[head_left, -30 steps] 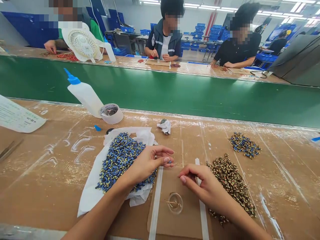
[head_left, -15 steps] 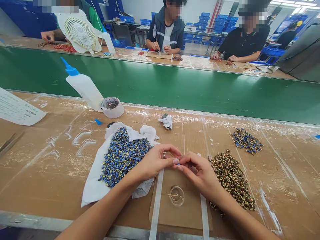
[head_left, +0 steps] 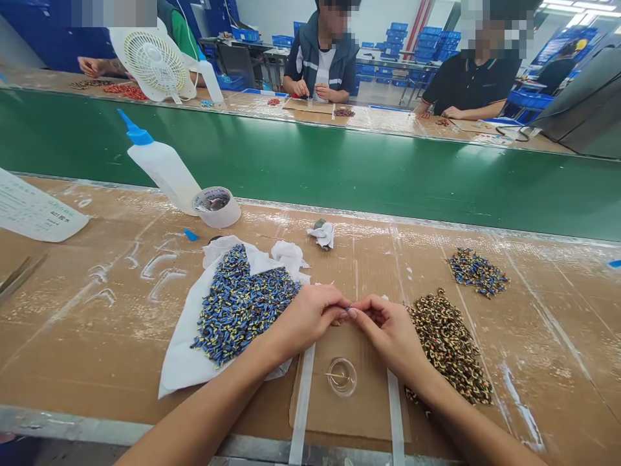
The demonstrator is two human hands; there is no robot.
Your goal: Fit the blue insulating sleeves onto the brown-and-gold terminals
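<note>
My left hand (head_left: 315,314) and my right hand (head_left: 385,323) meet fingertip to fingertip above a taped cardboard piece (head_left: 349,414). Both pinch one tiny blue piece (head_left: 348,309), mostly covered by the fingers. Left of my left hand, a heap of small blue, yellow and dark pieces (head_left: 242,304) lies on white paper (head_left: 182,362). Beside my right hand is a pile of small brown, cream and red pieces (head_left: 453,349). A smaller pile of mixed blue and brown pieces (head_left: 478,272) lies beyond it. Below my hands stands a small clear cup (head_left: 342,377) with a thin wooden stick (head_left: 337,375) across it.
A white squeeze bottle (head_left: 162,171) leans on a tape roll (head_left: 217,207). A blue cap (head_left: 191,235) and crumpled tissue (head_left: 321,234) lie on the cardboard-covered table. Past the green belt (head_left: 339,168), several people sit at another bench with a white fan (head_left: 152,65).
My fingertips have closed further together around the tiny blue piece, and my left fingers have curled in. Across the belt, one person's hand has lifted slightly.
</note>
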